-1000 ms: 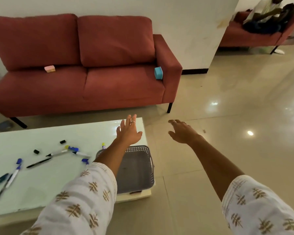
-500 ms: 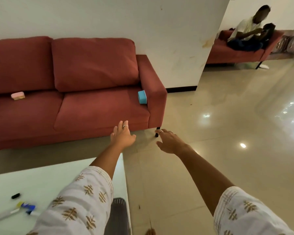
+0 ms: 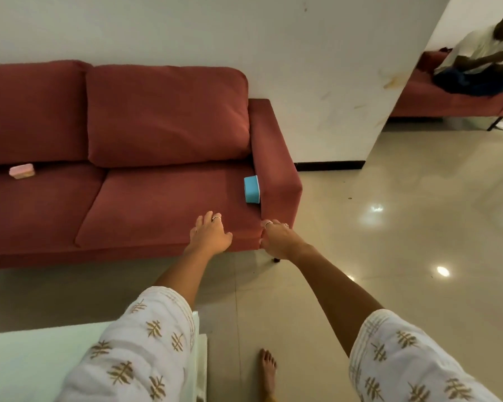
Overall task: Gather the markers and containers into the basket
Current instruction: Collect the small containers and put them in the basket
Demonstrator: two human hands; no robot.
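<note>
A small blue container (image 3: 251, 189) lies on its side on the red sofa seat, against the right armrest. A pink container (image 3: 22, 171) rests at the back of the left seat cushion. Both my arms are stretched toward the sofa. My left hand (image 3: 210, 235) is open, fingers spread, over the front edge of the right cushion, below and left of the blue container. My right hand (image 3: 277, 237) is open and empty near the armrest's front corner. The basket and the markers are out of view.
The red sofa (image 3: 163, 198) stands against a white wall. A corner of the white table (image 3: 18, 361) shows at bottom left. My bare foot (image 3: 268, 369) stands on the glossy tiled floor. A person sits on another red sofa (image 3: 447, 103) at far right.
I have moved closer to the sofa and both hands now reach its front edge. The table, markers and grey basket have dropped out of view.
</note>
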